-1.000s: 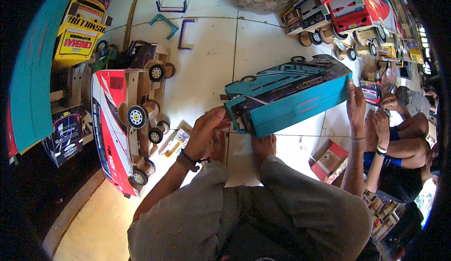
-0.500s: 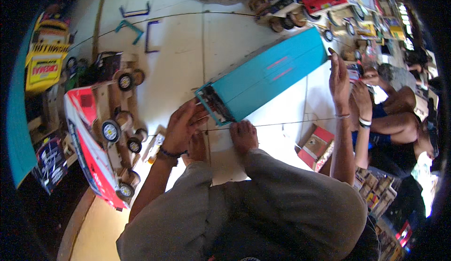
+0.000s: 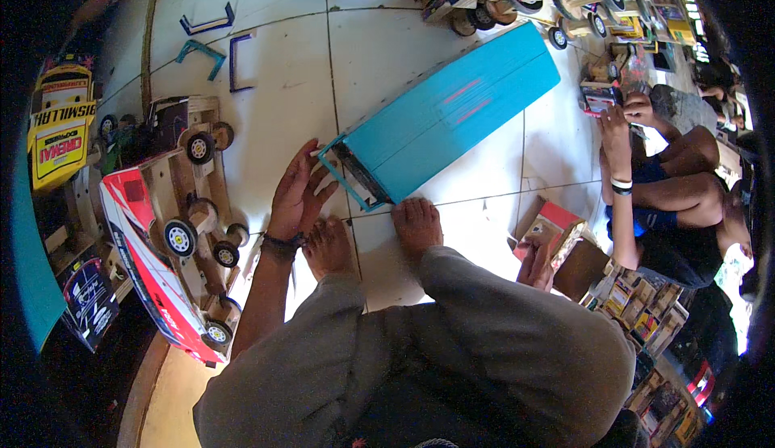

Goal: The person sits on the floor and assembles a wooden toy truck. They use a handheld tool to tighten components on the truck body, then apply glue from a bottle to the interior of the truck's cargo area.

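Teal toy bus (image 3: 456, 113) lies beside the spread left hand (image 3: 297, 196). Right hand (image 3: 534, 264) (grip unclear from here) is near a red box (image 3: 557, 224).

The toy bus (image 3: 456, 117) is showing turquoise with red streaks; the wheeled bus (image 3: 149, 258) is wearing red, white and black; the tiles (image 3: 282, 109) are gleaming white.
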Demonstrator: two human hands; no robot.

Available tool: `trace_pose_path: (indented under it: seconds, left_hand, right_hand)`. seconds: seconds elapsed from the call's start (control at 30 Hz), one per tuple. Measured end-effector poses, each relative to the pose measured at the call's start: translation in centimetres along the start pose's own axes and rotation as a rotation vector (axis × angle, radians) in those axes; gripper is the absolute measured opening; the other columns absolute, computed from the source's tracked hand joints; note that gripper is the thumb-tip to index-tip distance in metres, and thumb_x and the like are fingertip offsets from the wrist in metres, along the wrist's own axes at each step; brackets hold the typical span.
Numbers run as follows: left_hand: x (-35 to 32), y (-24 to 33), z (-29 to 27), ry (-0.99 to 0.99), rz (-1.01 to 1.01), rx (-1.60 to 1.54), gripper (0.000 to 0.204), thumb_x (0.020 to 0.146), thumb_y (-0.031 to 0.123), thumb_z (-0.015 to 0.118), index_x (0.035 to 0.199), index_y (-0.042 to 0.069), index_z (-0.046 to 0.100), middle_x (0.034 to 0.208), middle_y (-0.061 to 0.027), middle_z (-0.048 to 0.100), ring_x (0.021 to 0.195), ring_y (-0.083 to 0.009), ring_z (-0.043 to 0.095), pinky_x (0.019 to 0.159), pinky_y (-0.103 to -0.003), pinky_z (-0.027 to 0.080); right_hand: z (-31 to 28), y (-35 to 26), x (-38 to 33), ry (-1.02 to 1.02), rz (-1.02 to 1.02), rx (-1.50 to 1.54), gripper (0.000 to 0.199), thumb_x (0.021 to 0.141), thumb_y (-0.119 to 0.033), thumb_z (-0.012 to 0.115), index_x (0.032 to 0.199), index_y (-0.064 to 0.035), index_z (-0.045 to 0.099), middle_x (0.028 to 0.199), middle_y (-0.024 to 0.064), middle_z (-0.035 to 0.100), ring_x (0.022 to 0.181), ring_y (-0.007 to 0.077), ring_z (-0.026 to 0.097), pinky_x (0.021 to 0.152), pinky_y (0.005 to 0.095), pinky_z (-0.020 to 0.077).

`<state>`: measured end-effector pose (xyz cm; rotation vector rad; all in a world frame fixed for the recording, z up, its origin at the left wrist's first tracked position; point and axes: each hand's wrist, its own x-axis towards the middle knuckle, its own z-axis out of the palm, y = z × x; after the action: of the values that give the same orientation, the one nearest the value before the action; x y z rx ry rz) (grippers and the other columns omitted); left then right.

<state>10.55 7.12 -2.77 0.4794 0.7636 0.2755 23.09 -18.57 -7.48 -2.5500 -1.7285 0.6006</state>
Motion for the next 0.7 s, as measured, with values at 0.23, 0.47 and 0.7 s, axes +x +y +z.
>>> trace_pose_path:
  seconds: [0.23, 0.47, 0.7]
  left_hand:
    - [2.0, -1.4, -0.9, -0.114, -0.001, -0.162, 0.040, 0.107, 0.038, 0.052, 0.141, 0.017, 0.051, 0.130, 0.0009, 0.058, 0.119, -0.0177, 0.057, 0.099, -0.043, 0.052]
    - [3.0, -2.5, -1.3, -0.125, -0.027, -0.289, 0.031, 0.105, 0.041, 0.057, 0.124, 0.017, 0.060, 0.115, 0.0008, 0.064, 0.107, -0.0158, 0.061, 0.091, -0.039, 0.054]
    - [3.1, -2.4, -1.4, -0.176, -0.068, -0.335, 0.028, 0.106, 0.039, 0.054, 0.122, 0.017, 0.062, 0.117, -0.0006, 0.067, 0.110, -0.0168, 0.064, 0.093, -0.041, 0.054]
  right_hand:
    - [1.3, 0.5, -0.1, 0.068, 0.005, -0.054, 0.032, 0.090, -0.018, 0.052, 0.120, -0.0089, 0.056, 0.116, 0.0130, 0.061, 0.112, 0.0351, 0.057, 0.092, 0.0500, 0.0473]
    - [2.1, -0.1, 0.2, 0.235, 0.017, 0.151, 0.032, 0.088, -0.018, 0.053, 0.118, -0.0092, 0.061, 0.113, 0.0128, 0.062, 0.108, 0.0360, 0.058, 0.086, 0.0516, 0.0492]
    - [1.2, 0.0, -0.3, 0.006, 0.060, 0.015, 0.038, 0.091, -0.021, 0.051, 0.127, -0.0102, 0.058, 0.119, 0.0134, 0.061, 0.115, 0.0373, 0.055, 0.094, 0.0537, 0.0458]
